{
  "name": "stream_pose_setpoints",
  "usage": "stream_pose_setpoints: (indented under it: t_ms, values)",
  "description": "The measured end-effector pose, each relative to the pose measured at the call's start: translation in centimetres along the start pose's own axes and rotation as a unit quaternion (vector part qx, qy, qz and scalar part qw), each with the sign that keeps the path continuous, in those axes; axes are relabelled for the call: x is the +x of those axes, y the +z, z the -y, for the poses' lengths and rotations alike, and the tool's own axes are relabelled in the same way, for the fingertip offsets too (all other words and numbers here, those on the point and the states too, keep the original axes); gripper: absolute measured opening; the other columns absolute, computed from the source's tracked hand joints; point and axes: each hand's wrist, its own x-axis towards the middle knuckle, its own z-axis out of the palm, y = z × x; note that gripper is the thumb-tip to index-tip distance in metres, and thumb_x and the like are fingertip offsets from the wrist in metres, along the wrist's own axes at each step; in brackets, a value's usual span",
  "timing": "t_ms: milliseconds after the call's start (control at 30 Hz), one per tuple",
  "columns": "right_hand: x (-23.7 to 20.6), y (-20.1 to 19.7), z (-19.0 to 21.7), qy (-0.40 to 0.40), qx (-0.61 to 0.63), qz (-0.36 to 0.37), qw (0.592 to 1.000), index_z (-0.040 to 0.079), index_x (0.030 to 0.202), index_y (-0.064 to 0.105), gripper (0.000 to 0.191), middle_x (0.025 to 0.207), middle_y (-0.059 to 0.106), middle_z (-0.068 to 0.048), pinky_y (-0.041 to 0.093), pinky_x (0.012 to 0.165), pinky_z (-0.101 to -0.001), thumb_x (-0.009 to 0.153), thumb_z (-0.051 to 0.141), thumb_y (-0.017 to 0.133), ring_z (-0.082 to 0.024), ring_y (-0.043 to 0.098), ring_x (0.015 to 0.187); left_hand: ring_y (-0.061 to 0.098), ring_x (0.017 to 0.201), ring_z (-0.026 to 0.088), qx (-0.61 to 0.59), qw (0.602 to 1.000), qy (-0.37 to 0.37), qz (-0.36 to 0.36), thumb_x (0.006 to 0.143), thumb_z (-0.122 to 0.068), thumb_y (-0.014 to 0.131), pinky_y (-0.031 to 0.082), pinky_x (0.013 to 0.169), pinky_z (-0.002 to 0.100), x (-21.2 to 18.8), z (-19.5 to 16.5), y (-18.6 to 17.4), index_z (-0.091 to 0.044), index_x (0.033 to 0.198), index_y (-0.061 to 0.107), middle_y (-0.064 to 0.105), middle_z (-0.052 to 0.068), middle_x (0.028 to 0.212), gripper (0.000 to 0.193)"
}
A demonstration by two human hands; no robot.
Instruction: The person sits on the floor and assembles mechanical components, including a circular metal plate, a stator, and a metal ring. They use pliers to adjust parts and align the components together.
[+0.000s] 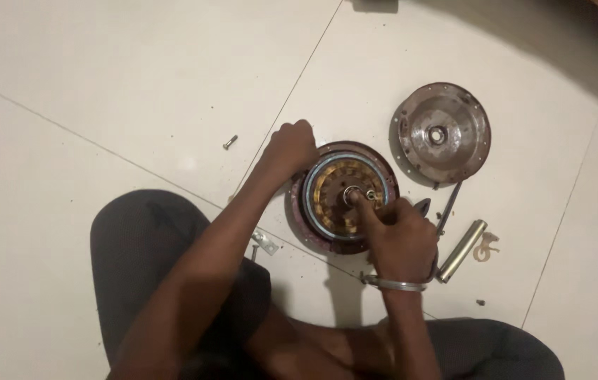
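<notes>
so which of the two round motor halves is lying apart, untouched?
The dished metal cover at upper right; the other, the copper-wound half, has both hands on it.

We see a round motor housing (342,198) lying flat and open on the white tiled floor, its dark reddish rim ringing a blue band and copper-coloured windings, with a short metal shaft (350,195) standing upright at its centre.

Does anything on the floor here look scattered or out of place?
Yes. A loose steel bolt lies alone on the white tiled floor, far from the opened round motor housing, and the detached round rusty metal cover lies beside it.
</notes>
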Motion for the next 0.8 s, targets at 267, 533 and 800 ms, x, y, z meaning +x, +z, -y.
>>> stream_pose_setpoints:
  t_ms: [267, 533, 800]
  values:
    - [1.8, 0.0, -1.9, -0.217, 0.164, 0.015, 0.962, 0.003, 0.118, 0.075, 0.032, 0.094, 0.079, -0.014, 0.065, 0.068, -0.0341, 0.089, 0.014, 0.079, -0.024, 0.08, 0.084, 0.069, 0.111, 0.043, 0.004, 1.0, 0.017, -0.009, 0.086, -0.018, 0.073, 0.058, 0.089, 0.048, 0.1, -0.1, 0.0, 0.0, 0.108, 0.068, 0.069, 0.028, 0.115, 0.029]
    - [3.7, 0.4, -2.2, -0.237, 0.082, 0.031, 0.968, 0.0, 0.095, 0.074, 0.029, 0.076, 0.074, -0.017, 0.057, 0.057, -0.0365, 0.083, 0.024, 0.084, -0.027, 0.074, 0.064, 0.07, 0.107, 0.042, -0.009, 0.999, 0.044, -0.017, 0.085, -0.028, 0.076, 0.059, 0.086, 0.047, 0.7, 0.7, 0.7, 0.003, 0.104, 0.065, 0.069, 0.028, 0.11, 0.038]
    - [7.1, -1.6, -1.9, -0.4, -0.043, 0.175, 0.898, -0.001, 0.086, 0.067, 0.023, 0.075, 0.068, -0.019, 0.056, 0.058, -0.0447, 0.087, 0.019, 0.077, -0.034, 0.069, 0.062, 0.069, 0.109, 0.042, -0.006, 0.999, 0.029, -0.02, 0.089, -0.017, 0.068, 0.059, 0.086, 0.05, 0.6, 0.4, 0.8, 0.001, 0.109, 0.064, 0.068, 0.027, 0.113, 0.028]
